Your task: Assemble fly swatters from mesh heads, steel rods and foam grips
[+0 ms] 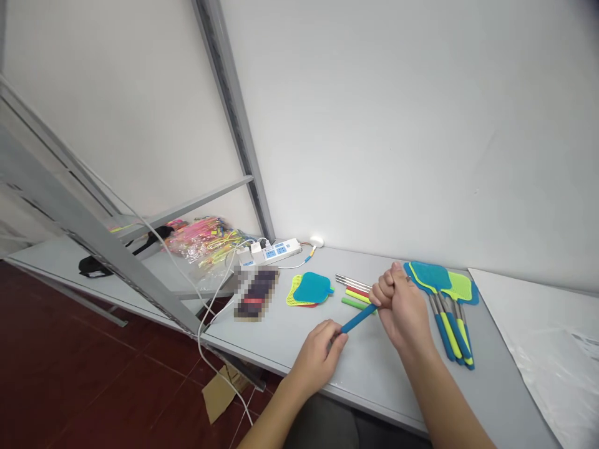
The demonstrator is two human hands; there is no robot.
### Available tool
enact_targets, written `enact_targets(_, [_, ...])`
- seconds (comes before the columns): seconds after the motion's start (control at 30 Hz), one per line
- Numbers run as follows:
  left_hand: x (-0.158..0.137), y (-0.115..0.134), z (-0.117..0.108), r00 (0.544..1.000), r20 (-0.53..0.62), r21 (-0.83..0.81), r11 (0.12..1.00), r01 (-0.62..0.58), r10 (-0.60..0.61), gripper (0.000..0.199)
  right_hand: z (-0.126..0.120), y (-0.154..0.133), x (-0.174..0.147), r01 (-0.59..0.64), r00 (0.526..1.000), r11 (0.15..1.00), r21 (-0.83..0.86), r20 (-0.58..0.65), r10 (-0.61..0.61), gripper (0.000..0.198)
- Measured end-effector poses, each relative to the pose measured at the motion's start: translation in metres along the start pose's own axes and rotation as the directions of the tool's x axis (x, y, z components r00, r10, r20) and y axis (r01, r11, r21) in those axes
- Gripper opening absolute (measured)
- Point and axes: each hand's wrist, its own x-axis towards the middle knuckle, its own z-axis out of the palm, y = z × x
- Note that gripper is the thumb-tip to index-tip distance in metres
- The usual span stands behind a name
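A blue fly swatter handle (358, 318) slants up to the right between my two hands, above the front of the grey shelf. My left hand (322, 349) is closed around its lower end. The fist of my right hand (397, 305) wraps the upper end; whether a rod sits inside that fist is hidden. Behind the handle lie loose metal rods (353, 282), a yellow handle (358, 297) and a green handle (354, 304), with a red one partly covered. Left of these, a blue swatter head (312, 287) rests on a yellow one (292, 292) and a red one.
Several assembled fly swatters (452, 324) are stacked to the right, beside a white sheet (528, 337). A blurred-out phone-like object (256, 296) and a power strip (276, 251) with white cables stand left. Bagged colourful items (206, 240) lie past the metal upright (236, 118).
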Motion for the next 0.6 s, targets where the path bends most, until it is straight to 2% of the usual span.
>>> enact_targets(0.17, [-0.013, 0.006, -0.002, 1.000, 0.012, 0.026, 0.999, -0.021, 0.020, 0.016, -0.012, 0.000, -0.001, -0.067, 0.997, 0.995, 0.069, -0.024, 0.069, 0.041])
enact_targets(0.27, [-0.019, 0.006, -0.001, 0.991, -0.007, 0.069, 0.989, -0.131, 0.132, 0.018, -0.016, 0.006, -0.005, -0.113, 0.993, 0.992, 0.058, -0.022, 0.114, 0.040])
enact_targets(0.37, [-0.028, 0.001, 0.002, 0.962, -0.068, 0.113, 0.960, -0.256, 0.265, 0.022, -0.015, 0.013, -0.011, -0.161, 0.987, 0.985, 0.055, 0.003, 0.162, 0.038])
enact_targets(0.43, [-0.035, -0.002, 0.003, 0.947, -0.086, 0.135, 0.945, -0.298, 0.311, 0.024, -0.013, 0.020, -0.014, -0.192, 0.981, 0.979, 0.066, 0.011, 0.192, 0.038])
enact_targets(0.5, [-0.042, -0.003, 0.003, 0.945, -0.103, 0.130, 0.946, -0.297, 0.311, 0.026, -0.009, 0.026, -0.016, -0.225, 0.974, 0.972, 0.074, 0.016, 0.224, 0.038])
enact_targets(0.6, [-0.050, -0.004, 0.000, 0.971, -0.117, 0.065, 0.977, -0.202, 0.208, 0.028, -0.004, 0.034, -0.013, -0.258, 0.966, 0.964, 0.069, 0.032, 0.256, 0.038])
